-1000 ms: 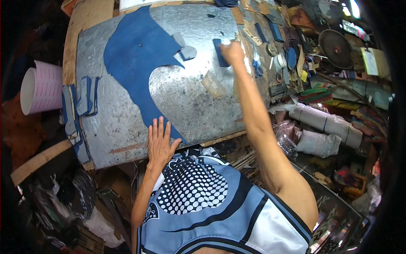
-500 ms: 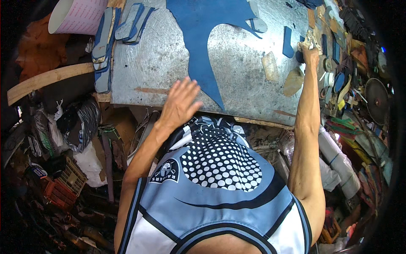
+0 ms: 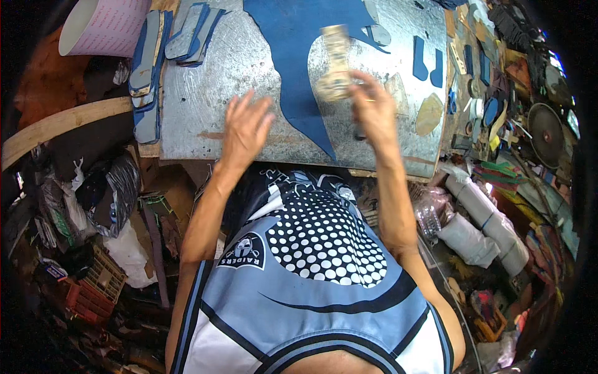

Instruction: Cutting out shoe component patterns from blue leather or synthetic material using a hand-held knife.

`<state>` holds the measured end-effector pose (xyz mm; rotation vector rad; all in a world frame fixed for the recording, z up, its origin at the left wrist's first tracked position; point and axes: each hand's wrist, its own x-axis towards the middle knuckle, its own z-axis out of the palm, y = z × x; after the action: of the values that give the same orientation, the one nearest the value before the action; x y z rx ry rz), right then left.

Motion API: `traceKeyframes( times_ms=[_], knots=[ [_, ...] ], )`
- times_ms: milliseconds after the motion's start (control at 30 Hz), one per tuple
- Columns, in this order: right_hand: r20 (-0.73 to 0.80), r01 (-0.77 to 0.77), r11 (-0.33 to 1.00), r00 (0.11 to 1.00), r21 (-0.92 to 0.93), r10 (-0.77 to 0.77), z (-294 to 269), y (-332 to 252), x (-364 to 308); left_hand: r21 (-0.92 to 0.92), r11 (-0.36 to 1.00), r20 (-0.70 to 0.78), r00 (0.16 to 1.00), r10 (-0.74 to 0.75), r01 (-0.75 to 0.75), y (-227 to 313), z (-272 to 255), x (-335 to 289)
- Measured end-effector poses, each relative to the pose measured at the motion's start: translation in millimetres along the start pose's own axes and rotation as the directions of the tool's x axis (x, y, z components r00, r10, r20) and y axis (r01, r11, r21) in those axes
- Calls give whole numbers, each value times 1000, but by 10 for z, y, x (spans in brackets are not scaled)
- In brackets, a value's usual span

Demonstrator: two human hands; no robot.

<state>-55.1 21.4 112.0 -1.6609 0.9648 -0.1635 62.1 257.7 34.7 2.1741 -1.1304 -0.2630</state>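
The right hand (image 3: pixel 375 113) pinches a pale, blurred piece (image 3: pixel 337 65), perhaps a template, just past its fingertips; the left hand (image 3: pixel 244 129), loosely spread, holds nothing, the blue sheet (image 3: pixel 293 68) between them; positioning seems in hand, calling for careful alignment.

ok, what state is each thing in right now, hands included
left hand: open, fingers spread, holding nothing
right hand: closed on the cream piece
cream piece: held, blurred
blue sheet: spread flat, curved edge on its right
two small blue pieces: flat, side by side
metal tabletop: scuffed, stained
pink roll: rolled up, end open
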Motion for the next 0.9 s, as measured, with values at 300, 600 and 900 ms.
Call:
traceKeyframes(
  times_ms=[300,600,900],
  knots=[
    [12,23,945,1000,-325,-20,711,306,159,79,990,-47,992,120,-116,-362,182,765],
    [-39,126,889,987,-441,-159,793,381,160,36,993,-71,991,115,-113,-427,415,711],
    [48,27,920,999,-391,-9,499,384,-238,142,982,-27,992,127,-122,-410,344,684]
  ],
)
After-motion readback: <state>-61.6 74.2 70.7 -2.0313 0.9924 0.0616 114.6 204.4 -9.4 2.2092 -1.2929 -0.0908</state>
